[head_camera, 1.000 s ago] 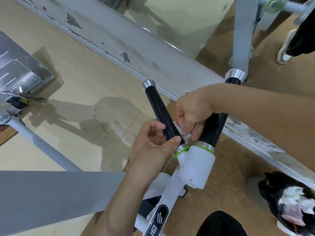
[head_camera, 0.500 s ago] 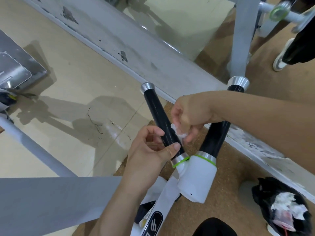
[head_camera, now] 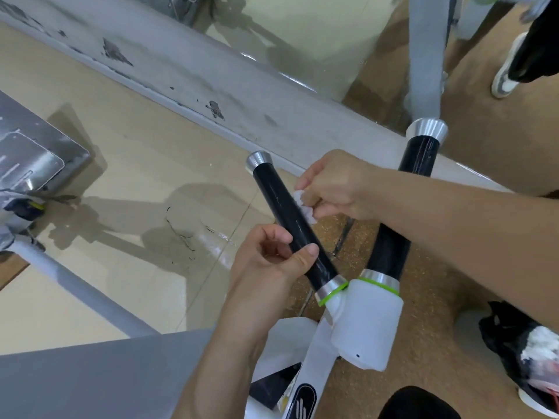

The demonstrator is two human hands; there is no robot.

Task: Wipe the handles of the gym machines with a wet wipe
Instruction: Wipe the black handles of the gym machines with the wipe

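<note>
Two black handles with silver end caps rise from a white machine arm (head_camera: 366, 325). My left hand (head_camera: 266, 264) grips the lower part of the left handle (head_camera: 281, 198), thumb across its front. My right hand (head_camera: 335, 186) pinches a crumpled white wet wipe (head_camera: 304, 204) against the right side of that handle, near its middle. My right forearm crosses in front of the right handle (head_camera: 419, 152), hiding its middle.
A grey machine beam (head_camera: 90, 376) fills the lower left, and a white tube (head_camera: 75, 285) slants above it. A scuffed grey ledge (head_camera: 227, 92) runs diagonally behind the handles. A black bag with used wipes (head_camera: 523, 343) lies at the right. A metal plate (head_camera: 27, 155) sits at far left.
My right hand has slid the wipe up the left handle, from just above the green ring to about its middle. My left hand keeps its grip lower down.
</note>
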